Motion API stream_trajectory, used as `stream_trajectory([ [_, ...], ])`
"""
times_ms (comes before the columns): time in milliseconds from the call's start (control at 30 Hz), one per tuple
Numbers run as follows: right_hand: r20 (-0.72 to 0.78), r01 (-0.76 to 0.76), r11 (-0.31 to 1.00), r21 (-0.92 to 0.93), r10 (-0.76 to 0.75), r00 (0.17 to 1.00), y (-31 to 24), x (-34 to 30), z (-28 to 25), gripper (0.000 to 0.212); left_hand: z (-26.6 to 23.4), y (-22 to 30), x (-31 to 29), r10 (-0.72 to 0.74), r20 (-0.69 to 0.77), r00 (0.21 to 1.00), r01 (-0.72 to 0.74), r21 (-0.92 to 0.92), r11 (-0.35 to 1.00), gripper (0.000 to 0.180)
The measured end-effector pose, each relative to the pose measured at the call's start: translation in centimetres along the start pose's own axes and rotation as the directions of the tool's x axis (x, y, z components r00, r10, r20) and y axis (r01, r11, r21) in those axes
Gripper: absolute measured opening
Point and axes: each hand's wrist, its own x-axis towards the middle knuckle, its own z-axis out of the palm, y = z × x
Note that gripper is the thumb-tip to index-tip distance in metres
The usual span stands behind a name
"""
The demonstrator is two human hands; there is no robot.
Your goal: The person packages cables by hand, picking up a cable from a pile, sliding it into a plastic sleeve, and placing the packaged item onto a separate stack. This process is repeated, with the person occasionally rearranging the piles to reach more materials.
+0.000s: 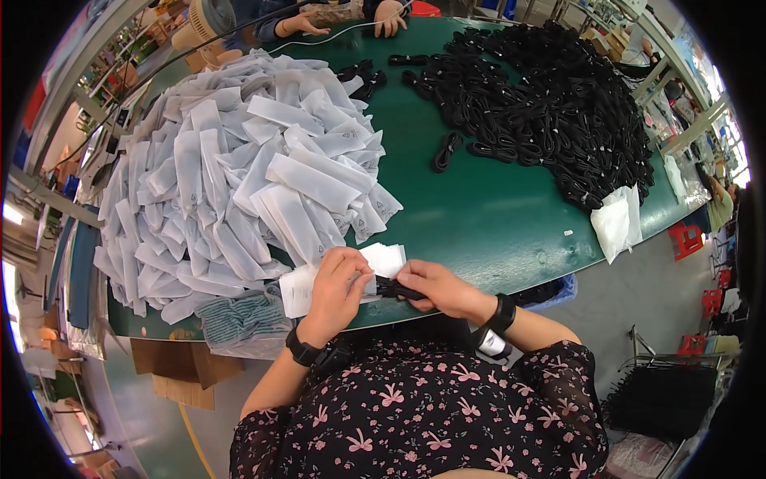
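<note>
At the table's near edge, my right hand (439,289) grips a coiled black cable (389,288). My left hand (337,289) is closed in a pinch close beside it, at the edge of a white pouch (298,292). Another white piece, paper or pouch (386,259), lies just beyond the cable between my hands. Whether the cable's end is inside a pouch cannot be made out. A big heap of filled whitish pouches (239,160) rises beyond my left hand. Farther right lies a large pile of bundled black cables (527,96).
The green table (447,215) carries a single cable bundle (447,152) and a white bag (617,223) on its right side. A clear bag of teal striped material (243,319) sits at the near left edge. Across the table are another person's hands (389,17). Red stools (686,239) stand right.
</note>
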Motion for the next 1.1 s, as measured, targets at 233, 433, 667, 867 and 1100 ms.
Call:
stream_trajectory([
  [233, 0.524, 0.528, -0.24, -0.815, -0.694, 0.493, -1.4, -0.2, 1.5, 0.023, -0.6, 0.2, 0.2, -0.177, 0.048, 0.983, 0.181, -0.13, 0.975, 0.009],
  [433, 0.455, 0.496, -0.194, -0.846, -0.747, 0.485, -2.0, 0.0, 2.5, 0.028, -0.9, 0.6, 1.4, -0.071, 0.023, 0.997, 0.073, -0.104, 0.992, 0.006],
  [667, 0.421, 0.679, -0.044, -0.732, -0.814, 0.401, -3.6, 0.4, 3.2, 0.034, -2.1, 0.4, 2.9, -0.276, 0.167, 0.946, 0.323, -0.52, 0.791, 0.005],
  [867, 0.551, 0.601, -0.304, -0.739, -0.786, 0.28, -4.7, 0.7, 3.4, 0.033, -2.0, -0.3, 4.6, -0.346, 0.299, 0.889, 0.439, -0.771, 0.461, 0.008],
  [1100, 0.222, 0.851, 0.036, -0.524, -0.959, 0.177, -7.3, -2.0, 4.0, 0.029, -4.6, -2.5, 7.6, -0.384, 0.208, 0.9, 0.394, -0.767, 0.507, 0.02],
])
